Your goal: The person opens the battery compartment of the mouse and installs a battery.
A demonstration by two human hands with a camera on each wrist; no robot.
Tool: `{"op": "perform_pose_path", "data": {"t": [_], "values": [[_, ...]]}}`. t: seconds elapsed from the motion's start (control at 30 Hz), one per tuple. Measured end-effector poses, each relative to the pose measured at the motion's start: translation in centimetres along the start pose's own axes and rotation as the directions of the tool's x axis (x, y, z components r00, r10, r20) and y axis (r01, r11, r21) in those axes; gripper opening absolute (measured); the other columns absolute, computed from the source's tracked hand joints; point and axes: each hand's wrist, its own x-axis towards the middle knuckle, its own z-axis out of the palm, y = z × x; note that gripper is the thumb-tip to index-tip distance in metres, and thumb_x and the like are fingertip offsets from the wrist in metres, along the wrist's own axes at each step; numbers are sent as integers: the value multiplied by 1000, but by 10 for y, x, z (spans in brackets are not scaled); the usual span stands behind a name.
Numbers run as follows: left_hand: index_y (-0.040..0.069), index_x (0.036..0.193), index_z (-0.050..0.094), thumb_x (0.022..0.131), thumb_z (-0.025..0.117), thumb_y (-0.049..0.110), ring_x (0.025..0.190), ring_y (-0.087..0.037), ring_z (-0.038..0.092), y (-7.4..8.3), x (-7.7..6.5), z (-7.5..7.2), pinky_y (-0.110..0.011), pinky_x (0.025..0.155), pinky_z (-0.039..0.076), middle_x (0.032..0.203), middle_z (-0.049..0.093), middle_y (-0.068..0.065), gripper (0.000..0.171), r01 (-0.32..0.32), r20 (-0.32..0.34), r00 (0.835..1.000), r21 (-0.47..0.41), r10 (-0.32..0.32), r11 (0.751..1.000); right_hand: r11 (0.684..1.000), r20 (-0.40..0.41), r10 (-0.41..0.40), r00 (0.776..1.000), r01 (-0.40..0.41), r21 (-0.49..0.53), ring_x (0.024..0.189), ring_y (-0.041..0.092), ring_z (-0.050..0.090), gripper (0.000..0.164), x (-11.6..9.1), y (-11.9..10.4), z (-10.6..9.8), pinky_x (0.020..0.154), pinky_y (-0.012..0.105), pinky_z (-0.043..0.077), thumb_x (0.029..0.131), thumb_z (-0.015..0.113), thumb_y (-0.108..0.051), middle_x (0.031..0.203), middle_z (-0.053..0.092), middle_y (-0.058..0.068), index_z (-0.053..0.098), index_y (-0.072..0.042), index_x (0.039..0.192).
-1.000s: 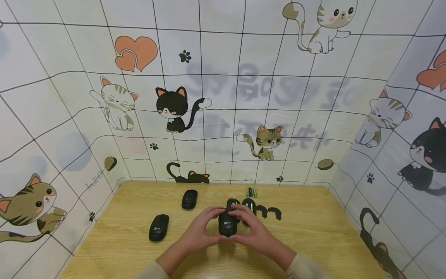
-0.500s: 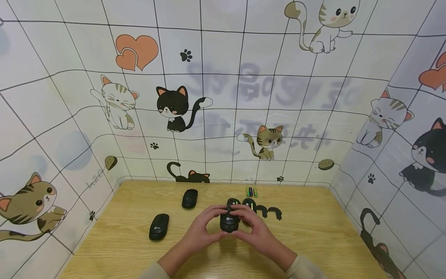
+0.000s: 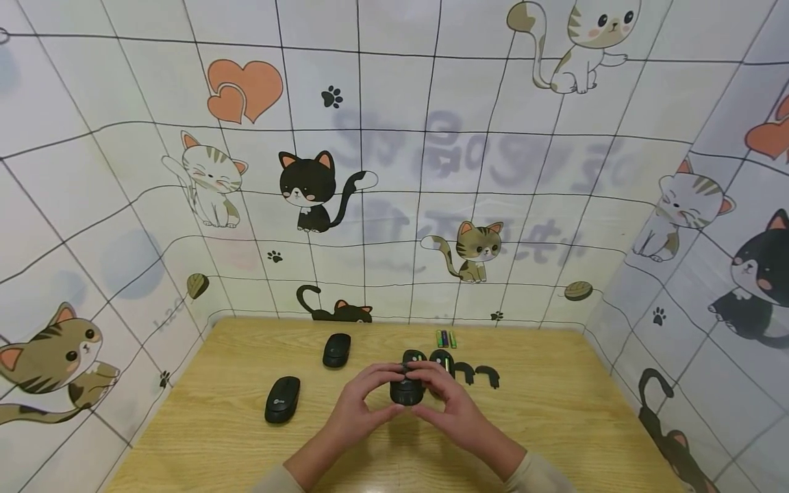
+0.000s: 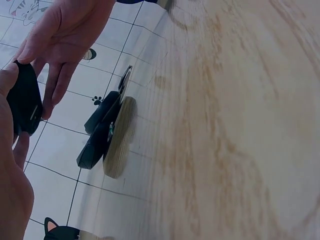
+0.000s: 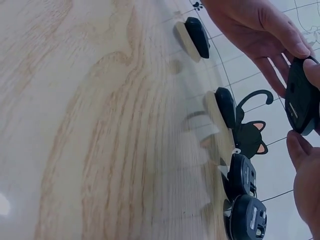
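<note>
In the head view, the left hand (image 3: pixel 360 404) and right hand (image 3: pixel 453 404) pinch a black mouse (image 3: pixel 407 394) between curled fingers and thumbs. Relative to that held mouse, one opened mouse (image 3: pixel 414 355) lies just behind, and a second opened mouse (image 3: pixel 442 357) behind and right. A battery shows in the second's compartment; the first's contents are too small to tell. Further right lie two curved covers (image 3: pixel 489 376); loose batteries (image 3: pixel 444 338) lie farther behind. Two closed mice (image 3: pixel 283 399) sit to its left.

In the left wrist view, the held mouse is tilted, above the wooden table (image 4: pixel 225 125).

In the right wrist view, fingers of both hands grip it by its ends; the opened mice's compartments are partly visible.
</note>
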Motion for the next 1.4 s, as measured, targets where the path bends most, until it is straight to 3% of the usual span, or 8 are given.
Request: {"op": "perform_pose_path", "data": {"t": [0.23, 0.53, 0.83, 1.07, 1.2, 1.4], "values": [[19, 138, 73, 98, 87, 14, 137, -28, 65, -1, 2, 1, -39, 109, 59, 147, 67, -5, 43, -29, -12, 1000, -25, 29, 999, 999, -4, -14, 1000, 13, -40, 148, 31, 53, 49, 1, 0, 0, 114, 32, 53, 106, 75, -8, 162, 49, 16, 61, -15, 153], [18, 135, 75, 99, 85, 10, 129, -25, 69, -1, 3, 2, -48, 98, 65, 139, 71, -4, 39, -33, -43, 999, -47, 31, 998, 997, 48, 19, 999, -15, -73, 146, 23, 55, 45, 3, -3, -2, 110, 46, 58, 113, 65, -11, 161, 50, 14, 57, -19, 156], [28, 141, 71, 107, 76, 19, 127, -18, 67, 2, 8, 2, -38, 94, 64, 138, 70, 6, 36, 103, 19, 995, -30, -102, 994, 983, 90, 80, 993, -63, -173, 118, 20, 71, 43, 3, -2, -8, 102, 41, 62, 117, 57, -21, 150, 61, 3, 52, -26, 159], [29, 149, 66, 108, 73, 23, 123, -17, 68, 4, 8, 2, -34, 89, 65, 141, 68, 5, 42, 205, 73, 977, -68, -200, 976, 988, 121, 151, 981, -144, -63, 101, 37, 77, 40, 6, -3, -8, 91, 49, 66, 120, 51, -22, 131, 68, 11, 48, -26, 159], [25, 149, 67, 108, 74, 23, 116, -16, 70, 7, 7, 2, -33, 87, 65, 142, 69, 2, 42, 230, 71, 972, -96, -224, 968, 985, 127, 171, 977, -166, -53, 91, 33, 78, 39, 7, -5, -7, 83, 49, 67, 121, 48, -21, 128, 72, 17, 46, -25, 160], [22, 148, 68, 108, 75, 22, 102, -18, 75, 8, 6, 2, -30, 84, 63, 137, 72, 0, 40, 294, 80, 955, -159, -284, 942, 984, 104, 178, 979, -174, -42, 103, 19, 78, 36, 7, -5, -5, 78, 42, 68, 121, 49, -21, 131, 73, 20, 49, -21, 157]]}}
